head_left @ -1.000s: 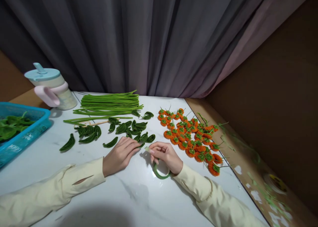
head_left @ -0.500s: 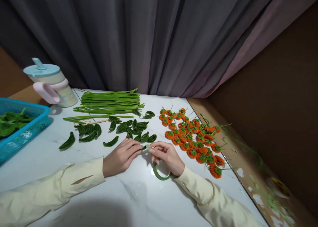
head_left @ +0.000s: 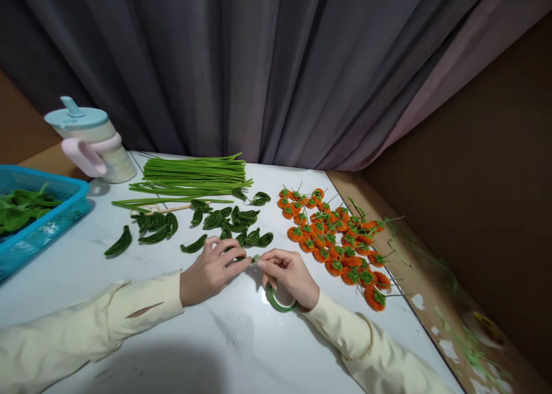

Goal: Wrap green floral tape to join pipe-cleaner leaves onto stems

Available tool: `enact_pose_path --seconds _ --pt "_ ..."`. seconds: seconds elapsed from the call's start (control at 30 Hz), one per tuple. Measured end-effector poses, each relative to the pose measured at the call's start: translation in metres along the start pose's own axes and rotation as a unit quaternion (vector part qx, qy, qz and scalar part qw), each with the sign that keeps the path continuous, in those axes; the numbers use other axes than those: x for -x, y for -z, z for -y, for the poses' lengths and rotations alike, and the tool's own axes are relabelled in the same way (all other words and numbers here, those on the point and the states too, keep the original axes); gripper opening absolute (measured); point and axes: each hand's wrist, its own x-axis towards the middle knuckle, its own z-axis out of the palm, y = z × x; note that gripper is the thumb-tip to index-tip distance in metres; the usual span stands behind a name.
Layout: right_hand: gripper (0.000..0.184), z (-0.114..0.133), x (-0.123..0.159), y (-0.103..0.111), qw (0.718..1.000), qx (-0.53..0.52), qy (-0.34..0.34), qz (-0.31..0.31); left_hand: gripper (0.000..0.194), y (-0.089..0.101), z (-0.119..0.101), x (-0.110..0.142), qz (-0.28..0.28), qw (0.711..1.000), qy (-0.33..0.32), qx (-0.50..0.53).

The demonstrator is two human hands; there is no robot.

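With the left hand (head_left: pixel 214 270), pinches a mostly hidden dark green leaf (head_left: pixel 254 260); with the right hand's (head_left: pixel 294 276) grip, nips pale green tape (head_left: pixel 257 257) beside it, well inside the counter's (head_left: pixel 310 351) right edge. Has a blue plastic basket (head_left: pixel 71 194) of green leaves (head_left: pixel 23 207) at the left edge, plus a lidded tumbler (head_left: pixel 121 167), contents unclear, by the far left corner.

Velvety, chenille-like pile in the ribbed dark-green leaves (head_left: pixel 212 220) and the orange fruit-shaped pieces (head_left: pixel 336 266); smooth surface on the green tape roll (head_left: pixel 281 308); high gloss with marble-like grey veining on the white tabletop (head_left: pixel 267 362); smooth plastic in the handled tumbler (head_left: pixel 118 165) and blue basket (head_left: pixel 80 201); matt cloth in the dark curtain (head_left: pixel 250 72) and cream sleeves (head_left: pixel 112 325).
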Motion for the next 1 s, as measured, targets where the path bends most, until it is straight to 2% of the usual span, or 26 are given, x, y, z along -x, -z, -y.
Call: enact_pose_path --seconds 0.13,0.43,0.87,1.0 --pt "0.03 -0.0007 0.0003 -0.0008 1.0 0.007 -0.008 -0.004 0.026 0.0027 -0.001 -0.0023 -0.012 1.0 -0.012 -0.008" --pt "0.029 0.0004 0.0006 -0.0001 0.999 -0.024 -0.008 0.021 0.02 0.0003 0.0033 0.002 -0.009 0.998 -0.034 0.042" --pt "0.029 0.0016 0.0015 0.002 0.998 -0.034 -0.001 0.055 0.027 0.0034 0.0017 0.0009 -0.033 0.997 -0.067 -0.007" --pt "0.028 0.0006 0.0014 0.0013 0.997 -0.048 -0.001 0.066 0.028 0.0028 0.0015 0.0016 -0.031 0.998 -0.059 -0.006"
